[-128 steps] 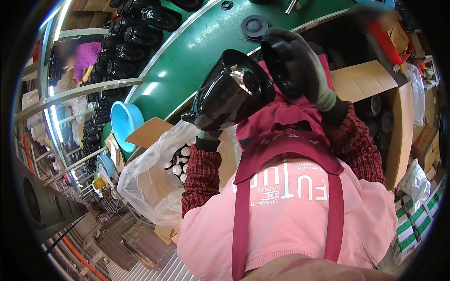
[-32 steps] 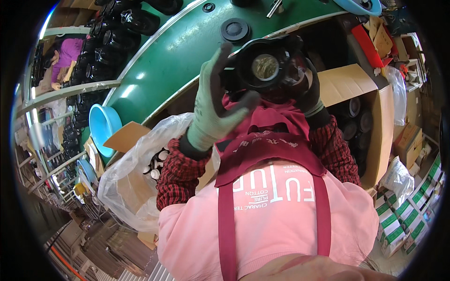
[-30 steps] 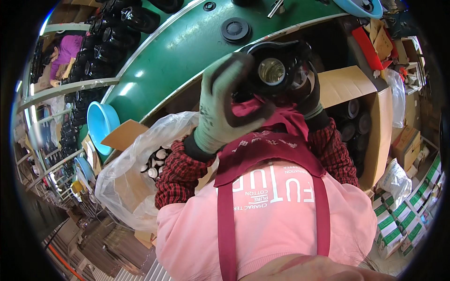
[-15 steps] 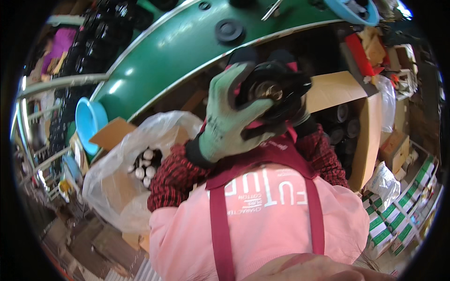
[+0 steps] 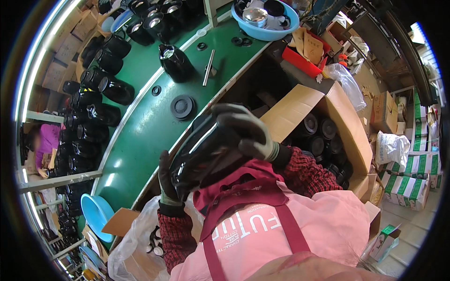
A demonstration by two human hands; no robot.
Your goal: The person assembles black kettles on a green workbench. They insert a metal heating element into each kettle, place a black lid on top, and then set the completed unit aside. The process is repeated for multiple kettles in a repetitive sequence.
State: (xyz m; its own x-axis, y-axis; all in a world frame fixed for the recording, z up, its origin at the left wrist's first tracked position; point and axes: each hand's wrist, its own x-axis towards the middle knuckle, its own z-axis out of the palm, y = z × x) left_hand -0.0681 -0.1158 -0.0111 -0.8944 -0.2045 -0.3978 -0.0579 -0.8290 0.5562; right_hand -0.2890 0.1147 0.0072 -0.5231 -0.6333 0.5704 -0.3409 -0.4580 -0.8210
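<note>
I hold a glossy black jug (image 5: 201, 157) tilted on its side above my lap, beside the green table's edge. My right hand (image 5: 251, 133), in a pale green and dark grey glove, is wrapped over the jug's upper right end. At the lower left end, my left hand (image 5: 168, 180) presses its gloved fingers and palm against the jug. The jug's far underside is hidden. On the table near my hands lies a round black lid (image 5: 182, 107). Beyond it another black jug (image 5: 176, 63) stands upright, next to a metal rod-shaped tool (image 5: 209, 68).
Rows of black jugs (image 5: 116, 89) line the table's far side. An open carton (image 5: 349, 136) of black round parts stands to my right; a plastic-lined box (image 5: 133, 253) is at my left. Blue basins (image 5: 97, 213) and a red box (image 5: 304, 55) flank the green table (image 5: 136, 150).
The jug has turned from end-on to lying lengthwise between both hands. My left hand moved down and left to its lower end; my right hand came into sight on top. The view has swung.
</note>
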